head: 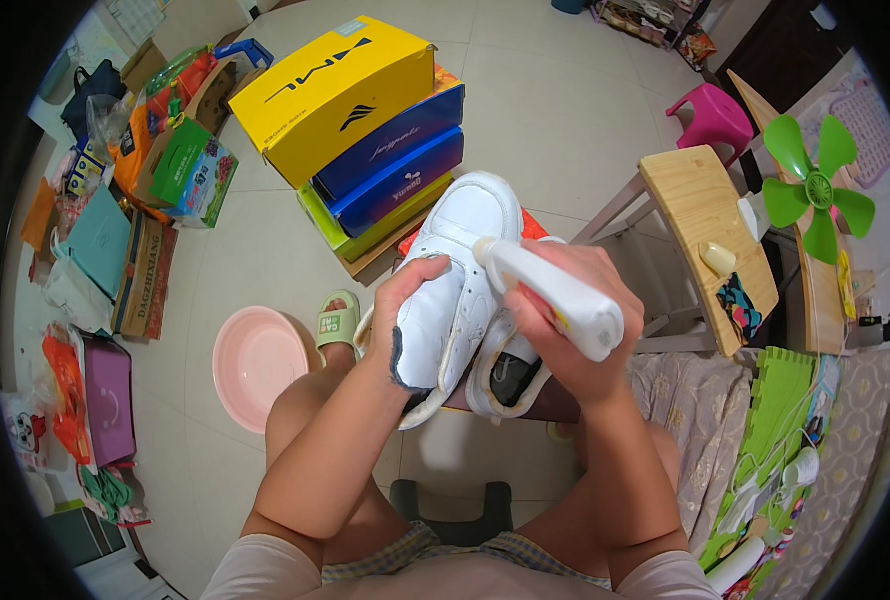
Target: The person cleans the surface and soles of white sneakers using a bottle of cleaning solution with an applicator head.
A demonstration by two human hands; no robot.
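My left hand [396, 322] grips a white sneaker [482, 206] by its tongue and side, the toe pointing away from me. In my right hand [580, 315] is a white plastic bottle [550, 292], tilted so that its applicator tip meets or nearly meets the sneaker's upper near the lace holes. A second white shoe [501, 375] with a dark insole lies beside the first, under my right hand and partly covered by it. Beneath the shoes, part of a dark brown surface [550, 405] shows.
Stacked shoe boxes [347, 97] stand beyond the shoes. On the floor to the left is a pink basin [257, 367], near a foot in a green slipper [338, 319]. A wooden table [700, 217] and a green-bladed fan [818, 189] are at the right, with a pink stool [707, 116] behind.
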